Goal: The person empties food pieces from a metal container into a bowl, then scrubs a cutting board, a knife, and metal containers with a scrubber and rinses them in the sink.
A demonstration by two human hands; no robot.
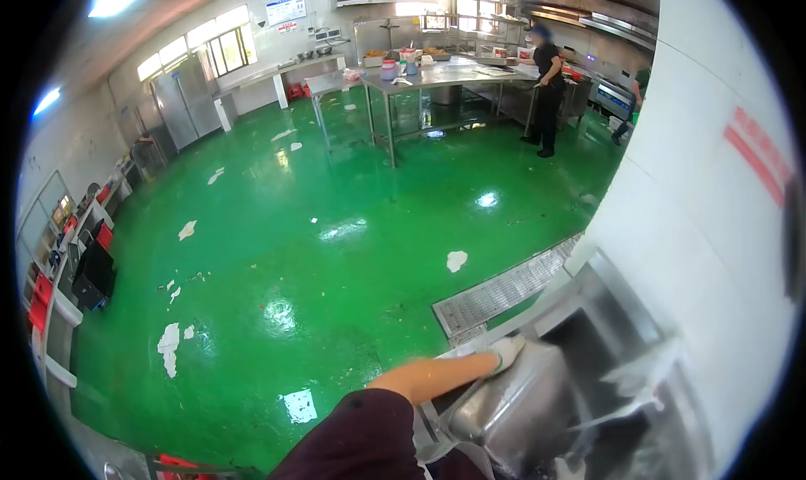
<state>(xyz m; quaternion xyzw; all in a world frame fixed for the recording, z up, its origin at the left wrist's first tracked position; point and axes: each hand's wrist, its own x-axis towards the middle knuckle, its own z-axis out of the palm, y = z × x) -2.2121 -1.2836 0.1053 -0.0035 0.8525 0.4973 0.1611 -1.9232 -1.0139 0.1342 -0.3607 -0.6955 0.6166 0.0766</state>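
Note:
My left hand (508,353), in a pale glove, reaches across from a dark sleeve (361,438). It grips the far edge of a metal pan (520,400), which lies tilted in a stainless steel sink (617,287). The fingers are partly hidden by the pan's edge. To the right of the pan there is a whitish, blurred, see-through shape (642,375) that I cannot make out. My right hand cannot be made out in the view.
A white tiled wall (714,144) rises at right. Beside the sink runs a metal floor grate (504,291). The green floor (336,228) looks wet, with pale patches. Farther off, a person in dark clothes (547,86) stands by a steel table (453,73); another is partly visible.

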